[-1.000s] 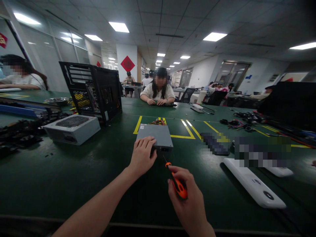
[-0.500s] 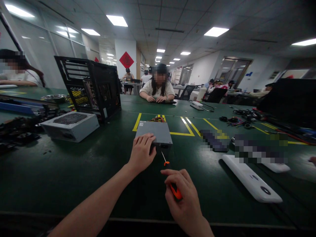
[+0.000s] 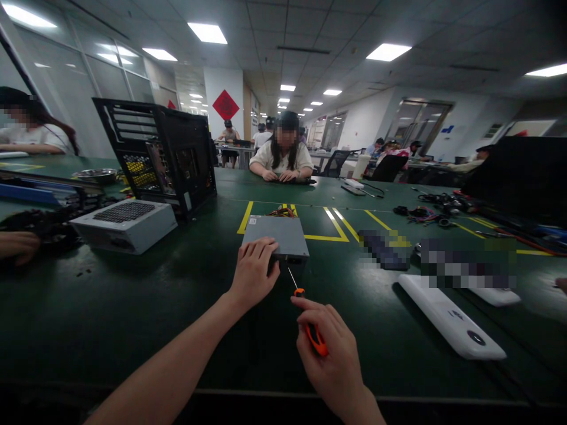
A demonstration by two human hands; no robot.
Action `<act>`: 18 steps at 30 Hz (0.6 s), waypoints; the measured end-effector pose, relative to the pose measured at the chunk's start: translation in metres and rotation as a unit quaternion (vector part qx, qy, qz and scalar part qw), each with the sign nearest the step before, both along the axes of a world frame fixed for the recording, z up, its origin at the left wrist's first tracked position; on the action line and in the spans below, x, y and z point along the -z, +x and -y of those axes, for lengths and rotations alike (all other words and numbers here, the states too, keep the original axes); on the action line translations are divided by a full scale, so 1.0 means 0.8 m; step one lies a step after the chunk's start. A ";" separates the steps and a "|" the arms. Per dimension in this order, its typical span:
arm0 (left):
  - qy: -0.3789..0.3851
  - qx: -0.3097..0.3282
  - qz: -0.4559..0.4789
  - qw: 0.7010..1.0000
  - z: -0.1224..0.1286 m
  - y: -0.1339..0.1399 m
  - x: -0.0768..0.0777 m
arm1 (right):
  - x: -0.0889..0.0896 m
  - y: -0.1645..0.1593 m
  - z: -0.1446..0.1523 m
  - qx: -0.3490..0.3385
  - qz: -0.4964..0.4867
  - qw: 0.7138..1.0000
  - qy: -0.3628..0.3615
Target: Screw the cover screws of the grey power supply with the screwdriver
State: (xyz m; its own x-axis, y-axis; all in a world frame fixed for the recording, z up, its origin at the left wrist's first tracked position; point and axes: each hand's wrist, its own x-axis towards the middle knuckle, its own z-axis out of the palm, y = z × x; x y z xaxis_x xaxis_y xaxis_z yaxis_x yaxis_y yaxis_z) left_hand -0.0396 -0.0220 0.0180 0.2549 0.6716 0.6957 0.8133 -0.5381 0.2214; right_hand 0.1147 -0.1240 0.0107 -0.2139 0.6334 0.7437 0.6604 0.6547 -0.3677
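A grey metal computer power supply (image 3: 290,233) lies on the green table in front of me, its bundle of coloured wires (image 3: 283,211) at the far side. My left hand (image 3: 253,271) grips its near left part, fingers over the top and thumb down at the near face. In my right hand (image 3: 332,348) is a screwdriver (image 3: 318,342) with an orange and black handle, and the index finger stretches along it. The thin shaft points up and away to the near face of the power supply, close to the socket. Whether the tip sits in a screw, I cannot tell.
Left of me stand another power supply (image 3: 126,227) and a black computer case (image 3: 159,156). Another person's hand (image 3: 18,245) is by dark parts at the left edge. White devices (image 3: 452,316) and cables (image 3: 425,212) lie right. A person (image 3: 283,153) sits opposite.
My right hand and the screwdriver have shifted very slightly, with the tip still at the near face. Another person's hand has come into view at the left edge. My left hand stays put.
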 end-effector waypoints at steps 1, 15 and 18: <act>0.001 -0.001 0.001 1.000 0.000 0.000 0.000 | -0.001 0.000 0.000 0.001 0.001 1.000 0.000; 0.005 -0.003 -0.001 1.000 -0.001 0.000 0.001 | 0.001 0.000 -0.003 0.004 0.008 1.000 0.002; 0.004 0.000 0.003 1.000 -0.001 0.001 0.001 | 0.002 0.000 -0.001 0.005 0.009 1.000 0.002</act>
